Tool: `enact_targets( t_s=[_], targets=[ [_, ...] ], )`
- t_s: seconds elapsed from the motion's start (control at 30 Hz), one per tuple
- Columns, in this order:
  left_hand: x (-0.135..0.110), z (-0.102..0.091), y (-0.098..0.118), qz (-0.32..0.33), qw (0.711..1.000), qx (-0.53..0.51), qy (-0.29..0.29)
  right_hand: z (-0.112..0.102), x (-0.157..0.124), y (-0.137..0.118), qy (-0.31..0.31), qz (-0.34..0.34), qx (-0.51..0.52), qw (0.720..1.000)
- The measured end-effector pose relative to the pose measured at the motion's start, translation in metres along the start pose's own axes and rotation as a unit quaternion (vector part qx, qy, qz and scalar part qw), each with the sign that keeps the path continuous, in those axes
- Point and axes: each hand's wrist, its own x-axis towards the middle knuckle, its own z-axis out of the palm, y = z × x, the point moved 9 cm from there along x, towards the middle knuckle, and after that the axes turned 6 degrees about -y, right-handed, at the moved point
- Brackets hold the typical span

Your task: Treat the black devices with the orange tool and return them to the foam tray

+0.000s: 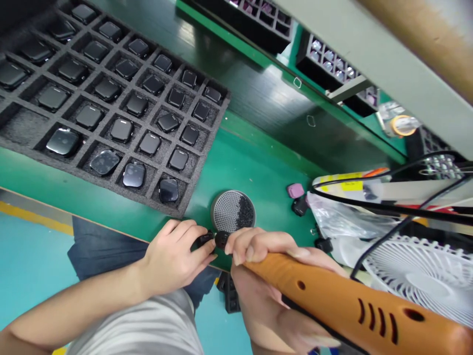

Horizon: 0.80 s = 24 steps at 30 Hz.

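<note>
My right hand (266, 266) is wrapped around an orange electric screwdriver (332, 291), its black nose pointing left. In my left hand (181, 251) a small black watch body (205, 238) is pinched, mostly covered by the fingers. The screwdriver's tip is right beside the watch body; whether they touch I cannot tell. Just beyond both hands sits a round grey screw dish (225, 211) with a perforated face, its right part covered with tiny black screws (245, 212). A dark foam tray (192, 190) at the left carries many square black watch bodies (149, 143) in its compartments.
A pink block (295, 190) and a black block (300, 205) lie on the green bench (266, 177). At right are a white fan (424, 276), a plastic bag (332, 214) and a black cable (399, 227). More foam trays (332, 64) stand behind, under a pale beam (369, 44).
</note>
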Motion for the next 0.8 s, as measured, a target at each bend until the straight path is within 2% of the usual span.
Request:
enact_targets(
  t_s=[0.23, 0.33, 0.43, 0.5, 0.67, 0.8],
  targets=[
    [0.0, 0.003, -0.002, -0.005, 1.0, 0.012, -0.004, -0.008, 0.008, 0.001, -0.013, 0.001, 0.035, 0.999],
    [-0.003, 0.003, -0.002, 0.003, 1.0, 0.023, -0.021, -0.027, 0.015, -0.002, 0.045, -0.042, 0.035, 0.997],
    [-0.006, 0.007, 0.003, 0.047, 0.997, 0.012, -0.06, -0.041, 0.019, 0.002, 0.102, -0.075, 0.03, 0.992],
    [-0.008, 0.008, 0.003, 0.059, 0.996, 0.003, -0.073, -0.043, 0.021, 0.008, 0.113, -0.074, 0.032, 0.99],
    [-0.006, 0.006, -0.001, 0.016, 0.999, 0.01, -0.04, -0.042, 0.02, 0.016, 0.115, -0.062, 0.035, 0.991],
    [-0.006, 0.007, 0.0, 0.016, 0.999, 0.002, -0.049, -0.041, 0.02, 0.018, 0.107, -0.048, 0.042, 0.992]
  ],
)
